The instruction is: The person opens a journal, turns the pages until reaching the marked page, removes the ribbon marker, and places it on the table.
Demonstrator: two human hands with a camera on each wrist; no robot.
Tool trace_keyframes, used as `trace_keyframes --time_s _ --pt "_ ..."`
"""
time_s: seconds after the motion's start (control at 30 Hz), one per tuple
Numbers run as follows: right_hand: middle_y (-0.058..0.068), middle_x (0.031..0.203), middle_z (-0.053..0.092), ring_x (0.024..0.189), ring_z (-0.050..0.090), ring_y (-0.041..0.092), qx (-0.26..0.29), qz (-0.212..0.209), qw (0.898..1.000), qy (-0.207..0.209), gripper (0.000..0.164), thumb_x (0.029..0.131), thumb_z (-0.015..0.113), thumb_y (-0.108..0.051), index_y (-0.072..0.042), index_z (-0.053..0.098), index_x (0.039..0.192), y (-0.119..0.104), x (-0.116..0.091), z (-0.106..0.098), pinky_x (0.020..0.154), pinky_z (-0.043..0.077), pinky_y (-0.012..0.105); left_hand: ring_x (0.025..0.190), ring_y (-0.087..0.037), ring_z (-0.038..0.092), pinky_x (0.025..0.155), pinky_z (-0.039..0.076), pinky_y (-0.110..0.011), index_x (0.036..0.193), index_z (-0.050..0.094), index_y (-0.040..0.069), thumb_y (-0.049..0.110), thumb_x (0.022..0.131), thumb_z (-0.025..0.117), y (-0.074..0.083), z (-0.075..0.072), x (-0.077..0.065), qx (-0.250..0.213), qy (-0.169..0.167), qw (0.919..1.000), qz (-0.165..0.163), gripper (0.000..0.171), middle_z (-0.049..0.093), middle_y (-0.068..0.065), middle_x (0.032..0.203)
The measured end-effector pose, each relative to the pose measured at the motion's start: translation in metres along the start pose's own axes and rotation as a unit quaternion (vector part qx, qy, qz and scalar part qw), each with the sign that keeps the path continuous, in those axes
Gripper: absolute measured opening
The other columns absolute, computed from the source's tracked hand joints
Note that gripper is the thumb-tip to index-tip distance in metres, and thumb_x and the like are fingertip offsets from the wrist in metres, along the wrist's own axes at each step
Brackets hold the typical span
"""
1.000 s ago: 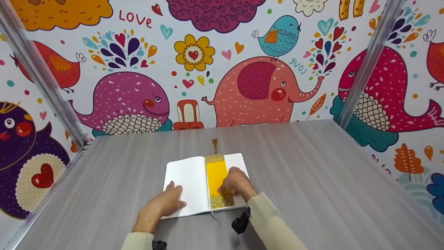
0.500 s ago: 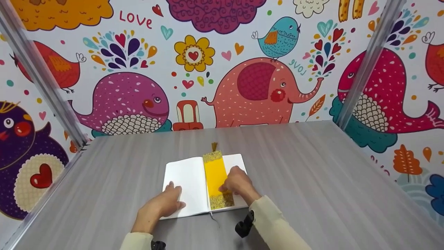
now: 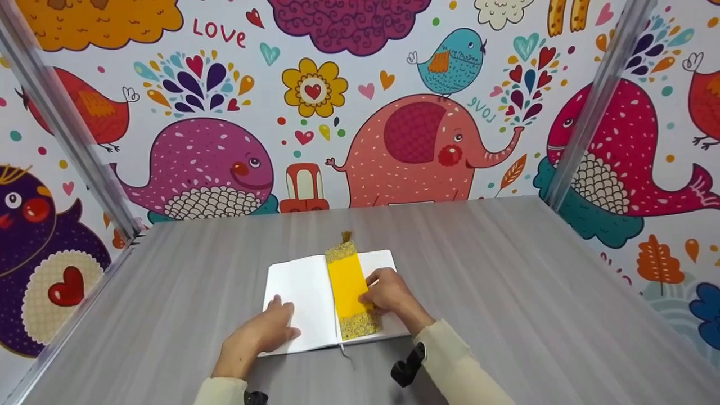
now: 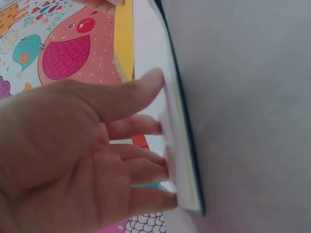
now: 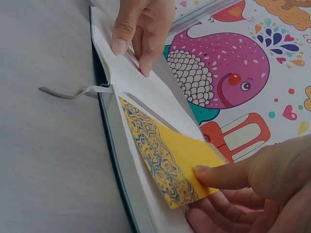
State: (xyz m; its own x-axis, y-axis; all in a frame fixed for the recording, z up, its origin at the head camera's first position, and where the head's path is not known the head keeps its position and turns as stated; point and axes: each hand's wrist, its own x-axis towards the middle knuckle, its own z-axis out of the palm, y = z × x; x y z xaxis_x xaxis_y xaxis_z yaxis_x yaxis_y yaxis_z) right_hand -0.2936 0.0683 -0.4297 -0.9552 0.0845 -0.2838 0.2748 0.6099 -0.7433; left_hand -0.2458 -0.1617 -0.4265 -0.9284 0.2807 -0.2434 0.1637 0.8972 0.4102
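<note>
An open notebook (image 3: 301,281) with blank white pages and a dark green cover lies on the table. Over its right page is a yellow bookmark (image 3: 346,287) with patterned gold ends and a tassel (image 3: 346,236) at the far end. My right hand (image 3: 388,291) pinches the bookmark's right edge, thumb on top and fingers beneath. In the right wrist view the bookmark (image 5: 177,155) is tilted, its right side raised off the page. My left hand (image 3: 263,331) presses the left page with fingers extended, near the outer edge.
A thin grey ribbon (image 5: 65,92) hangs from the notebook's spine onto the grey wood-grain table (image 3: 185,292). Cartoon-printed walls (image 3: 315,135) stand behind and at both sides, with metal posts (image 3: 585,107) at the corners.
The bookmark has turned, its far end swinging left toward the spine, and its right edge has risen. My right hand has shifted slightly right with it. The left hand stays in place.
</note>
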Motion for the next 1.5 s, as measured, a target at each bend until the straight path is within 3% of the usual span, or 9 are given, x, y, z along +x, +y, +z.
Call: trace_keyframes --time_s 0.27,0.43,0.8,1.17,1.5 --pt "0.009 0.089 0.064 0.065 0.061 0.016 0.068 -0.019 0.997 -0.034 0.029 0.078 0.071 -0.011 -0.005 0.062 0.105 0.007 0.001 -0.002 0.056 0.053 0.025 0.134 -0.047 0.021 0.108 0.02 -0.056 0.13 0.041 -0.011 0.013 0.088 0.059 -0.001 0.001 -0.001 0.008 0.003 1.0 0.003 0.051 0.022 -0.038 0.142" --pt "0.007 0.085 0.067 0.064 0.061 0.015 0.105 -0.013 0.993 -0.049 0.032 0.079 0.07 -0.014 -0.007 0.061 0.109 0.01 0.001 -0.006 0.056 0.052 0.025 0.134 -0.047 0.021 0.109 0.019 -0.056 0.13 0.041 -0.011 0.013 0.088 0.058 -0.001 0.001 -0.001 0.005 0.004 0.9999 0.009 0.051 0.022 -0.038 0.142" --pt "0.008 0.09 0.07 0.074 0.066 0.02 0.196 -0.002 0.975 -0.108 0.043 0.078 0.072 -0.024 -0.01 0.057 0.115 0.018 -0.002 -0.024 0.061 0.054 0.027 0.135 -0.048 0.02 0.109 0.018 -0.056 0.13 0.04 -0.012 0.013 0.088 0.058 -0.002 0.0 -0.002 0.003 0.003 1.0 0.007 0.052 0.022 -0.038 0.141" --pt "0.007 0.1 0.067 0.083 0.064 0.022 0.209 -0.017 0.971 -0.116 0.046 0.078 0.071 -0.03 -0.013 0.057 0.118 0.026 -0.006 -0.05 0.064 0.054 0.029 0.135 -0.048 0.017 0.109 0.017 -0.056 0.13 0.039 -0.013 0.013 0.088 0.059 -0.005 0.002 -0.002 -0.009 0.005 0.9998 0.019 0.054 0.02 -0.039 0.142" --pt "0.006 0.105 0.067 0.089 0.063 0.023 0.233 -0.013 0.968 -0.088 0.04 0.081 0.069 -0.03 -0.015 0.059 0.117 0.04 -0.007 -0.082 0.073 0.054 0.034 0.136 -0.047 0.017 0.11 0.016 -0.056 0.131 0.037 -0.014 0.013 0.088 0.058 -0.002 0.0 -0.002 -0.014 0.004 0.9997 0.02 0.055 0.02 -0.038 0.142"
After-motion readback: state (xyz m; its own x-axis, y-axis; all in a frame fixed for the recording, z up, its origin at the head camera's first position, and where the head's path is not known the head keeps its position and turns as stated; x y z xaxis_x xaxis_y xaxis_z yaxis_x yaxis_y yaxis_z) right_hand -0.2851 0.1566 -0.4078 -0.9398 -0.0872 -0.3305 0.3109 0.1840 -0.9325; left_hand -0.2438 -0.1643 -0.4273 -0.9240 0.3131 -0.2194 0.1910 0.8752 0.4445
